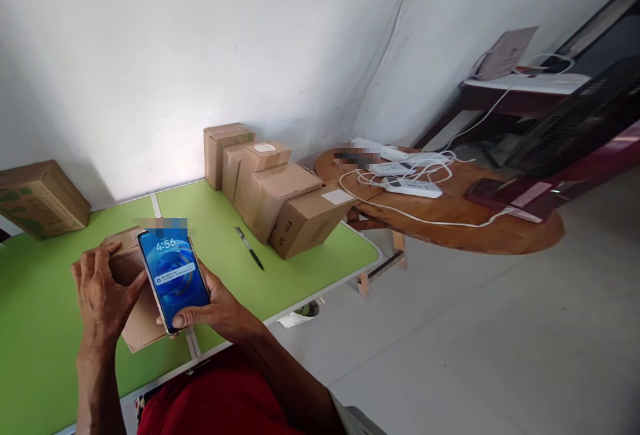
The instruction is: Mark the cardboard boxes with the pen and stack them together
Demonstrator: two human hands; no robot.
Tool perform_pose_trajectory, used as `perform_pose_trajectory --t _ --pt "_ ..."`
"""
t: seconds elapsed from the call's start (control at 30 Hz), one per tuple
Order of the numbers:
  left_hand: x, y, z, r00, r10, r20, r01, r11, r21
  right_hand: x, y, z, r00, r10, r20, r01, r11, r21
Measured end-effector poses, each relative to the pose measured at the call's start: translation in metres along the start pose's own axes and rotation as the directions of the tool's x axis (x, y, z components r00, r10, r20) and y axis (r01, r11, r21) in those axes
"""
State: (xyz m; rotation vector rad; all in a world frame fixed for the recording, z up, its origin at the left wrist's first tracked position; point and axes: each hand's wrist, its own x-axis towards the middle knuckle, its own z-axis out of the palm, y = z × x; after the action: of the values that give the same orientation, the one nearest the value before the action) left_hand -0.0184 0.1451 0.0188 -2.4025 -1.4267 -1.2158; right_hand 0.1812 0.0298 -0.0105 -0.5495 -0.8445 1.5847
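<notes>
Item: smartphone (173,279), lit, lock screen reading "4:56" with one notification banner too small to read; my right hand (220,308) is clamped round its lower edge, holding it above a small cardboard box (131,302) on the green tabletop (30,315). My left hand (103,288) lies curled on that box, fingers closed over its near end. The box looks shut, unmarked. A row of shut boxes (270,188) stands beside a pen (249,247); white labels illegible.
</notes>
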Motion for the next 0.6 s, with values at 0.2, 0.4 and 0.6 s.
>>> perform_pose_trajectory --t 0.2,0.4,0.6 --pt "0.001 0.004 -0.001 1.0 -0.015 -0.011 0.015 1.0 0.027 -0.006 -0.004 -0.023 0.987 -0.098 -0.131 0.09 0.994 -0.06" --pt "0.002 0.006 0.0 1.0 0.01 -0.027 -0.01 1.0 0.018 -0.004 0.0 -0.09 0.889 -0.16 -0.429 0.021 0.95 -0.311" --pt "0.0 0.005 0.002 0.999 0.01 -0.045 -0.008 0.999 0.032 0.002 0.02 -0.137 0.805 -0.079 -0.588 -0.215 0.885 -0.413"
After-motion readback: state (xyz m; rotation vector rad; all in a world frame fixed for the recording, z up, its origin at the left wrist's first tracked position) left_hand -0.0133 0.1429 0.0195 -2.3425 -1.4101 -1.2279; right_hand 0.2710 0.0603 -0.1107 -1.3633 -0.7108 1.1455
